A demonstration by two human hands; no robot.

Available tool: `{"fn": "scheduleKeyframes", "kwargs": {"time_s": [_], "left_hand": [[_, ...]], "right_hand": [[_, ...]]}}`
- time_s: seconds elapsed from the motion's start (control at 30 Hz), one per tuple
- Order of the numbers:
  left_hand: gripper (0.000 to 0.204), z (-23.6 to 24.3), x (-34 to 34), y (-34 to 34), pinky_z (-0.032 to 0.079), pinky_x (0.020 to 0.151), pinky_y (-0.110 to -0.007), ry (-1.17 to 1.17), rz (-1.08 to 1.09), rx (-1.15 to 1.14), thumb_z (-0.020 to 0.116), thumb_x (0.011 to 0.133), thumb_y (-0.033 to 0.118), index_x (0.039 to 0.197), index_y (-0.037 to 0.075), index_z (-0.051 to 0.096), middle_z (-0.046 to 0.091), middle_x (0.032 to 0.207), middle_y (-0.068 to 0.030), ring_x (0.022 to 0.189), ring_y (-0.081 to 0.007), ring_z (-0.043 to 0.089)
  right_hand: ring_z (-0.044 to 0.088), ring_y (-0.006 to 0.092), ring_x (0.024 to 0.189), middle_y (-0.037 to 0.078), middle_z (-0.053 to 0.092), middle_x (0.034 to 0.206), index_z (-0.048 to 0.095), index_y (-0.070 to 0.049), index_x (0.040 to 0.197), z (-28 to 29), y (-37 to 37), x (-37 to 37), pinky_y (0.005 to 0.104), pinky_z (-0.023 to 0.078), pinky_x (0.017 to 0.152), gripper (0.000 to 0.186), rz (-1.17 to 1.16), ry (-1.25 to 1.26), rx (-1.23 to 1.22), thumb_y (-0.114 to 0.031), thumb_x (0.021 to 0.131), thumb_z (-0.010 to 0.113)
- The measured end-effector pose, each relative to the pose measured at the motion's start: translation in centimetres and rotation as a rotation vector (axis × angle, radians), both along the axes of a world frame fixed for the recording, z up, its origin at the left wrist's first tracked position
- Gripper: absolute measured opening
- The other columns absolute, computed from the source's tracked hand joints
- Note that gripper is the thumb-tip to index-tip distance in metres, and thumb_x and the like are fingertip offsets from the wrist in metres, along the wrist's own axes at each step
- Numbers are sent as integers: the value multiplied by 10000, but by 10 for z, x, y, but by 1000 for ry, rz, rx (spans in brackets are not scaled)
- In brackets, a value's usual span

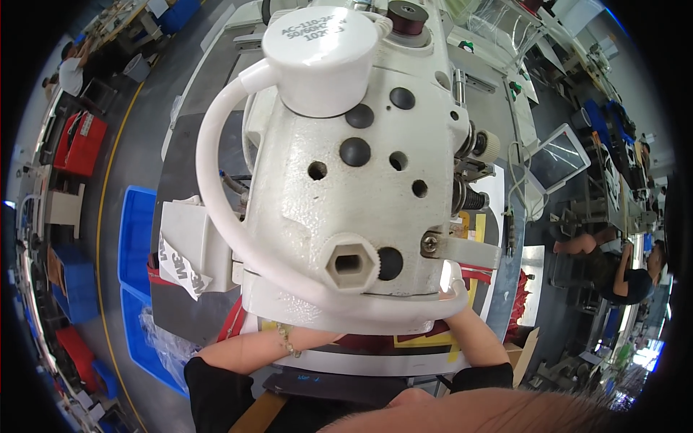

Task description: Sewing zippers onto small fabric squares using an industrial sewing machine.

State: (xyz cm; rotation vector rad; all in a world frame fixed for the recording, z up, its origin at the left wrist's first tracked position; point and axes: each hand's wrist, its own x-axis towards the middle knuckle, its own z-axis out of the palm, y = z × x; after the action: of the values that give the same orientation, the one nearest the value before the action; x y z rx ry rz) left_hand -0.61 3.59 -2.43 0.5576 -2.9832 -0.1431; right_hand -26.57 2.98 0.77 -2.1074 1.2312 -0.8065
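A large white sewing machine head [289, 209] fills the middle of the view and hides most of what lies beneath it. My left hand [319, 337] reaches under its near end from the left, a beaded bracelet [287, 340] round the wrist. From the right, my right hand [459, 317] goes in under the same end. The fingers of both hands are out of sight, so what they hold cannot be seen. Dark red fabric [368, 342] shows between the hands, beside a yellow-edged piece [426, 339] on the work surface.
A white lamp [317, 61] with a thick curved cable sits on top. Behind it stands a dark thread spool [406, 18]. Blue bins [133, 238] are at the left, one with clear plastic [162, 346]. A red fabric pile [527, 296] lies right. Other people [632, 274] sit beyond.
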Motion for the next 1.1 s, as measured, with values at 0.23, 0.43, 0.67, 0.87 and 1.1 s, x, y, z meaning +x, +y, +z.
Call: {"fn": "scheduleKeyframes", "kwargs": {"time_s": [0.23, 0.43, 0.67, 0.87, 1.1], "left_hand": [[536, -6, -2, 4, 387, 968, -422, 205, 63, 55, 592, 861, 334, 1276, 22, 457, 499, 1245, -148, 1148, -299, 476], [512, -4, -8, 1, 410, 912, -444, 385, 71, 90, 612, 834, 358, 1214, 27, 515, 544, 1166, -151, 1071, -310, 519], [413, -5, -3, 2, 454, 836, -417, 395, 62, 40, 612, 839, 338, 1116, 34, 575, 580, 1076, -130, 979, -307, 562], [376, -14, -6, 1, 479, 750, -386, 421, 68, 209, 620, 835, 328, 1061, 29, 595, 609, 973, -121, 876, -285, 592], [312, 1, -13, 0, 464, 497, -353, 306, 156, 343, 646, 781, 341, 894, 53, 606, 609, 718, -78, 601, -241, 605]], "right_hand": [[603, 311, 981, 131, 628, 1085, 625, -92, 1101, 8, -13, 4, 418, 460, 891, 316, 42, 72, -124, -82, 785, 625], [598, 312, 1001, 129, 622, 1109, 619, -83, 1107, 3, -10, 0, 406, 453, 910, 325, 53, 166, -168, -70, 782, 618], [590, 305, 1027, 124, 615, 1139, 616, -84, 1112, -20, -4, -3, 399, 436, 937, 338, 25, 180, -157, -62, 775, 609], [549, 249, 1124, 93, 601, 1209, 618, -101, 1132, -7, -1, -6, 368, 363, 1015, 383, -24, 137, -24, -42, 755, 591], [513, 167, 1176, 63, 585, 1255, 610, -110, 1170, -13, 1, -12, 314, 295, 1054, 418, 25, 148, 64, -42, 759, 574]]}}
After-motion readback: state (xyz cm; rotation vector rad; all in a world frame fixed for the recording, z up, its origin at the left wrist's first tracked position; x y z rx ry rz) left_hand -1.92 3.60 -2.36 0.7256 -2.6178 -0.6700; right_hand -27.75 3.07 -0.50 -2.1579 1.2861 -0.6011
